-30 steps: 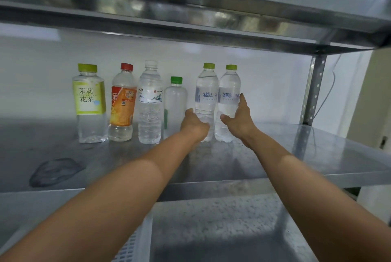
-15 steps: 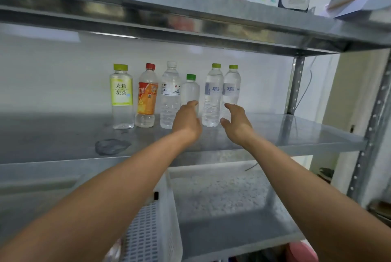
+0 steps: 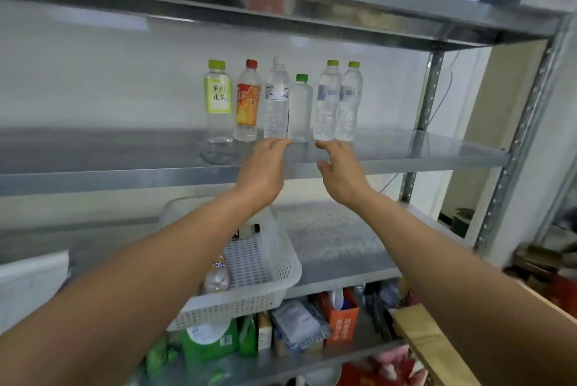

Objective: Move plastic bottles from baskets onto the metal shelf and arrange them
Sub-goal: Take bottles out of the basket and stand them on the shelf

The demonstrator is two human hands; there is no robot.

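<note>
Six bottles (image 3: 276,98) line shelf (image 3: 437,153) rear; left hand (image 3: 263,168), right hand (image 3: 342,171) near front.

metal shelf (image 3: 437,151): six upright bottles (image 3: 276,98) in row

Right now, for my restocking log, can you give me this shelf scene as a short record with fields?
shelf count: six upright, in one row at the back of the metal shelf
left to right: yellow-label bottle, orange-label bottle, clear white-cap bottle, short green-cap bottle, left blue-label bottle, right blue-label bottle
left hand: open, before the row, gripping nothing
right hand: open, before the row, gripping nothing
basket: white basket one shelf down, basket bottle showing inside
</note>
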